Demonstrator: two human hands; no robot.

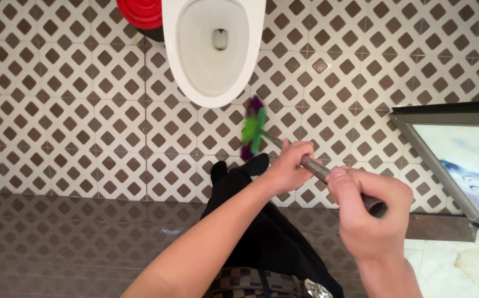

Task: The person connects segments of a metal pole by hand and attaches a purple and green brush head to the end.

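gripping toilet brush (254, 128), left hand (290, 165), right hand (369, 212)

A bathroom is shown — most likely in a home. A white toilet bowl (217, 49) is seen from above, its seat open and a little water lying at the drain. The floor (74, 110) is laid with small tiles in a brown and white diamond pattern, and a darker tiled step (57, 237) of the same pattern runs across the lower part of the view. A red bin (140, 14) stands just beside the bowl. A toilet brush (253, 129) with green and purple bristles is held near the bowl's rim — a cleaning tool proper to such a room.
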